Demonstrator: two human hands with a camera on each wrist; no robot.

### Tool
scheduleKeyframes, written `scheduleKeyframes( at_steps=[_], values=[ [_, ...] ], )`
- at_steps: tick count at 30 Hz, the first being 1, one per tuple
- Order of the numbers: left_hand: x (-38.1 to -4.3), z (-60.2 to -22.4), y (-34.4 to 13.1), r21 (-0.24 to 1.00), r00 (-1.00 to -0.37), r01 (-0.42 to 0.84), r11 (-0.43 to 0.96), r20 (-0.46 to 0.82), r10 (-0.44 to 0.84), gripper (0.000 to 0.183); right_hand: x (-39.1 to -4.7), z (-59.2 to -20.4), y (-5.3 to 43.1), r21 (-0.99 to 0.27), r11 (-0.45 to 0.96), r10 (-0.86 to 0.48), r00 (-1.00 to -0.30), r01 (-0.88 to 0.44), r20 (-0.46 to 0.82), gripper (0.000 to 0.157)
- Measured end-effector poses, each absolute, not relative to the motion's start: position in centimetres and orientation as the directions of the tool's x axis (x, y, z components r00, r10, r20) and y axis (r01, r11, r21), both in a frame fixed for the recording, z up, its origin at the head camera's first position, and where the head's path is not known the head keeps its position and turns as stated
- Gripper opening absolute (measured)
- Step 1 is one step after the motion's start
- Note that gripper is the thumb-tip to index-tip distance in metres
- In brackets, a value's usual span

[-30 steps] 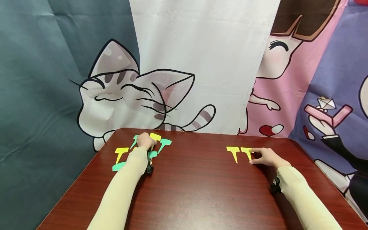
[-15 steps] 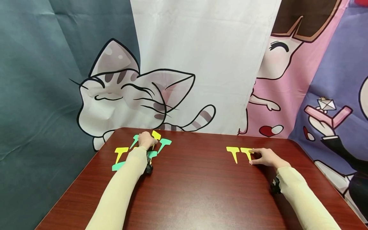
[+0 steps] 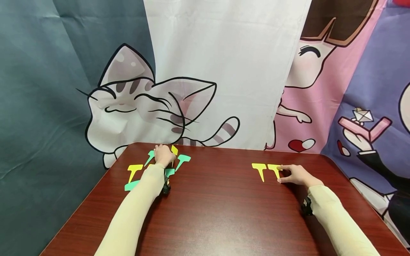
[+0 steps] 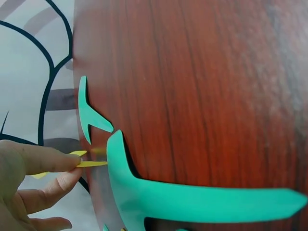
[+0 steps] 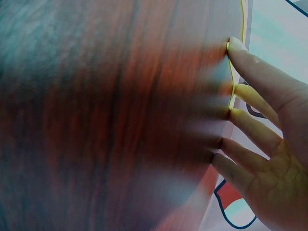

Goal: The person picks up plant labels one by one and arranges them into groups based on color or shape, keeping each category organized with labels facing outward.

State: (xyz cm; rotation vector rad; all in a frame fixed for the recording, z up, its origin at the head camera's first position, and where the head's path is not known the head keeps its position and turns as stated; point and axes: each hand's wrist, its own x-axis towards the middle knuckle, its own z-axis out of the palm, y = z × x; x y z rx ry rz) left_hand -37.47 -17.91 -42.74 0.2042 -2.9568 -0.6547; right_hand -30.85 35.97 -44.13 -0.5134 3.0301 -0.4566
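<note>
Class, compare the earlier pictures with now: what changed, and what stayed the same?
The yellow tag pinched by the left hand has turned more edge-on in the head view. The right hand stayed at the rightmost yellow tag; the green tags stayed put.

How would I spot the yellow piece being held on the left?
On the dark red table, look toward the far left corner, where yellow and green T-shaped pieces cluster. The yellow piece wanted is pinched in the person's left grip, while the green piece just to its right lies flat, untouched.
</note>
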Motion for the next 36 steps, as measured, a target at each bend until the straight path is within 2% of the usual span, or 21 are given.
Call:
scheduleKeyframes(
  at_steps=[17,36],
  values=[
    [-36.8,-41.7,-15.8,0.447,-0.993,-0.084,0.890,0.041,-0.114,0.027,-31.0,-44.1,36.1,-0.277,0.900,-0.340,-0.940,-0.337,0.038,0.066],
    [-36.4,-41.6,-11.2,0.406,-0.998,-0.021,0.914,0.053,-0.046,0.018,-30.8,-44.0,36.1,-0.292,0.902,-0.325,-0.945,-0.317,0.021,0.070]
  ],
)
